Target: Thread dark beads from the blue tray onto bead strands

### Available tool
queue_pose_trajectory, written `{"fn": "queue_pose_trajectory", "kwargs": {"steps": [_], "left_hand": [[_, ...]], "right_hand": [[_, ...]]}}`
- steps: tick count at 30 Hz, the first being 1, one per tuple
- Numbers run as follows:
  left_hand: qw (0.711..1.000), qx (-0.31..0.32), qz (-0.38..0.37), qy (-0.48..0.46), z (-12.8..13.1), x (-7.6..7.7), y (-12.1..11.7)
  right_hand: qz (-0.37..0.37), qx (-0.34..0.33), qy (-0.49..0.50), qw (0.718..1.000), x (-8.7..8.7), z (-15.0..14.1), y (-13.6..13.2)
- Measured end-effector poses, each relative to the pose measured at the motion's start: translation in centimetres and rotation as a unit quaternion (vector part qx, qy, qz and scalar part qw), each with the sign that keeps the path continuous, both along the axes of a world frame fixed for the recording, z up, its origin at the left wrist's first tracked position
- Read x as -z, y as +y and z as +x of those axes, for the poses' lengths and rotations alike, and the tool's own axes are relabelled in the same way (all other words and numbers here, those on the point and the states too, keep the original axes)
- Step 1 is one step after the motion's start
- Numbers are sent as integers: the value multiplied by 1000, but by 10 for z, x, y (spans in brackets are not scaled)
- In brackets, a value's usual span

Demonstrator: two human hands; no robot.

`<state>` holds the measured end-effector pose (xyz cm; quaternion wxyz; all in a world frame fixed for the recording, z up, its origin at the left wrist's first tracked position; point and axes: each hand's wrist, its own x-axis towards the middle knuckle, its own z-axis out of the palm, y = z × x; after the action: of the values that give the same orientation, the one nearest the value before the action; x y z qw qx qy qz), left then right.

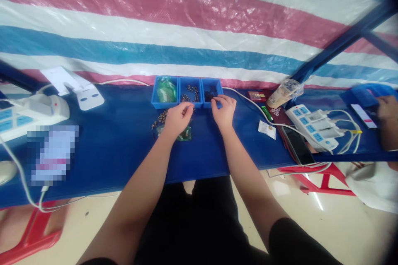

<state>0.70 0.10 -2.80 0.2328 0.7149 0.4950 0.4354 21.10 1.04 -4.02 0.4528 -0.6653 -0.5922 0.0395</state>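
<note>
Three small blue bins stand side by side at the back of the table. The left bin [153, 96] holds a green plastic bag [166, 90]; small brass-and-dark metal parts [193, 90] lie in the middle bin. Small dark pieces [210, 92] fill part of the right bin. My left hand [178, 121] is just in front of the middle bin, thumb and fingers pinched together; anything between them is too small to name. Under and beside it lie more metal parts [161, 116] and a greenish clear bag [186, 132]. My right hand [224, 109] curls at the right bin's front edge, fingertips closed.
To the right are a drink cup [284, 93], a small white packet [266, 129], a dark phone [298, 145] and a power strip [312, 127] with cables. On the left are a white stand [90, 96], another power strip [34, 118] and a blurred-out phone [56, 153]. Another person's hand [388, 112] is far right.
</note>
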Motion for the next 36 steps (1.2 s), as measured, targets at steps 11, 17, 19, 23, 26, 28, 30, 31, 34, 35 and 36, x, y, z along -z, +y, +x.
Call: {"fn": "queue_pose_trajectory", "kwargs": {"steps": [11, 17, 19, 23, 26, 28, 30, 31, 34, 35, 36], "left_hand": [[1000, -18, 11, 2, 0, -1, 0], [995, -82, 54, -15, -2, -4, 0], [994, -93, 54, -23, -2, -4, 1], [994, -85, 54, -29, -1, -3, 1], [994, -85, 60, -26, 0, -3, 1], [994, -92, 62, -21, 0, -1, 2], [993, -96, 63, -17, 0, 0, 2], [994, -93, 62, -15, 0, 0, 3], [995, -83, 62, -14, 0, 0, 2], [995, -80, 61, -14, 0, -1, 2], [995, -80, 62, -15, 0, -1, 2]], "right_hand": [[15, -126, 31, 991, -18, -12, -17], [-133, -439, 10, 889, -26, -27, -34], [-145, -453, -36, 879, -25, -29, -34], [-134, -455, -45, 879, -21, -31, -31], [-123, -469, -16, 874, -19, -32, -30], [-131, -478, -11, 869, -19, -33, -30], [-141, -479, -22, 866, -20, -33, -31], [-144, -478, -30, 866, -20, -34, -32], [-144, -471, -40, 869, -20, -35, -32], [-141, -470, -37, 870, -20, -35, -32], [-137, -470, -33, 871, -20, -35, -32]]}}
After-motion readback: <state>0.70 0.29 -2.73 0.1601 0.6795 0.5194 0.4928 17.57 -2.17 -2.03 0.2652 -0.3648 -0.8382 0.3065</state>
